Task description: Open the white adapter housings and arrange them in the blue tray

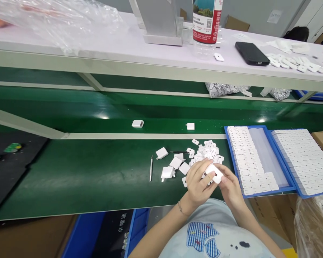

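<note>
Both of my hands are closed on a white charger housing [216, 173], whose rounded end face with a small dark slot is turned up. My left hand [199, 181] grips it from the left, and a finger lies on the end face. From the right, my right hand [229, 185] pinches its edge. Just beyond my hands lies a pile of small white slotted end caps [208, 150]. Several white charger bodies [176, 163] with prongs lie left of the pile. A thin pen-like tool [151, 168] rests on the green bench [97, 175].
To the right, two blue trays [286, 188] hold rows of white chargers. Two single white chargers [137, 123] stand behind a pale rail. On the shelf above are a bottle [204, 25], a black phone [251, 53] and clear plastic [56, 21]. A black mat [10, 172] lies left.
</note>
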The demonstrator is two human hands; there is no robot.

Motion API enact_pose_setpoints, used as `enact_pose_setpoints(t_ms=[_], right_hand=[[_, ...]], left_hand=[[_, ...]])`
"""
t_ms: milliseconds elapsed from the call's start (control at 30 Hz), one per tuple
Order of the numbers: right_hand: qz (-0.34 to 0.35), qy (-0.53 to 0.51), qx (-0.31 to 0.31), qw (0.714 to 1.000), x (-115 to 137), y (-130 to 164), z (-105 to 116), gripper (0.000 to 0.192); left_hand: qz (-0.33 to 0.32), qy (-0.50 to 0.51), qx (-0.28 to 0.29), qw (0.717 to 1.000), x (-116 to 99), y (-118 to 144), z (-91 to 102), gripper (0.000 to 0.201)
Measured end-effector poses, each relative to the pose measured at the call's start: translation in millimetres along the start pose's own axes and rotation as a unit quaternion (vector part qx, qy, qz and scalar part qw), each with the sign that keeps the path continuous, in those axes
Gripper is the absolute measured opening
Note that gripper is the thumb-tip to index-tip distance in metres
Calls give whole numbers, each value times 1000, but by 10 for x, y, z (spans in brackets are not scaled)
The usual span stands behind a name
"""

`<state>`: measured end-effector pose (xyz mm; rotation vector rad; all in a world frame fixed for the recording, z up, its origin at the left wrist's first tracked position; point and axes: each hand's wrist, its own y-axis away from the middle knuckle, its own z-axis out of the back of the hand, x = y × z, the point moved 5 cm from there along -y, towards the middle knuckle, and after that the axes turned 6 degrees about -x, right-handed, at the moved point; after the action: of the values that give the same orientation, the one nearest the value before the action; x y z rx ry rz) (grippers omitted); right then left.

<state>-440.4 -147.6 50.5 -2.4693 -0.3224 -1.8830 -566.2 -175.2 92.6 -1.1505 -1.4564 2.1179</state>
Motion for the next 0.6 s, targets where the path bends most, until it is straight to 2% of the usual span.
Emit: enact_pose_setpoints(t_ms=[67, 133, 200, 267, 300, 367, 400, 500, 600], right_hand=[[38, 43, -18, 998, 61, -4, 60, 39], [83, 99, -33, 991, 178, -4, 137, 37], [130, 156, -27, 979, 328, 4, 194, 35], [165, 205, 0, 965, 468, 22, 209, 33], [179, 225, 18, 958, 524, 35, 202, 33], [197, 259, 43, 945, 600, 69, 179, 34], [202, 270, 50, 940, 617, 88, 163, 35], [224, 269, 40, 936, 618, 147, 121, 34], [265, 263, 2, 928, 596, 191, 86, 31]], left_hand=[[34, 55, 31, 997, -14, -4, -12, 53], [136, 136, 76, 978, 33, -8, -18, 60], [280, 212, 118, 929, 126, 16, -30, 59], [399, 282, 162, 857, 201, 65, -64, 50], [439, 315, 180, 822, 222, 87, -85, 48], [482, 371, 189, 771, 248, 113, -122, 54], [493, 388, 180, 758, 260, 120, -135, 59], [500, 409, 144, 749, 264, 136, -166, 63], [494, 409, 126, 757, 219, 131, -190, 64]])
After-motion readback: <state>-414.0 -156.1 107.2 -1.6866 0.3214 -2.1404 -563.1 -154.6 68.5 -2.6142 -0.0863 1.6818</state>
